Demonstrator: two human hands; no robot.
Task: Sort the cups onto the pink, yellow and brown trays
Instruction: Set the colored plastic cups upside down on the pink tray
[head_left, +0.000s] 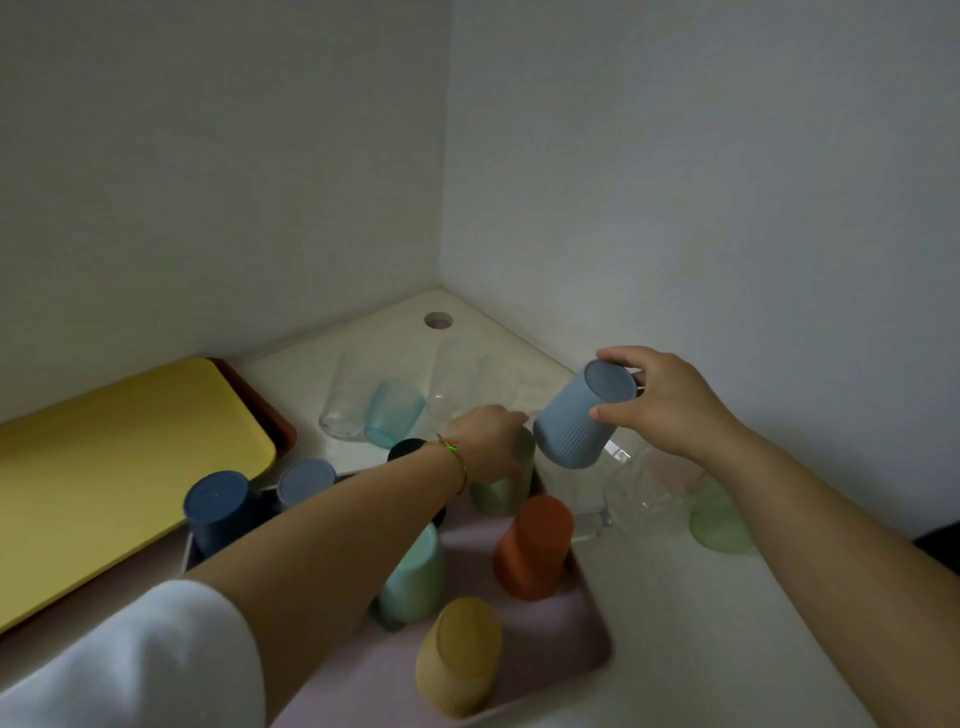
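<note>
Cups stand upside down across a pale corner worktop (675, 597) in the head view. My right hand (670, 405), at three o'clock, grips a light blue ribbed plastic cup (579, 421) near its base, thumb and fingers curled round it; the cup is tilted and lifted off the surface. My left hand (488, 447), near centre, wraps its fingers over a pale green cup (506, 488) at the twelve o'clock corner of the pink rectangular tray (582, 623), which lies at six o'clock. That tray also carries an orange-red cup (535, 545), a mustard yellow cup (460, 654) and a mint cup (413, 577). By its ten o'clock edge are a navy cup (215, 509) and a grey-blue cup (306, 480). The yellow tray (119, 457) lies at nine o'clock, stacked on the brown tray (272, 418). Clear glass tumblers (348, 400) wait at twelve o'clock. To do this well, I would level the blue cup before lowering it, choose a gap away from its neighbours, and release only once its rim sits flat.
</note>
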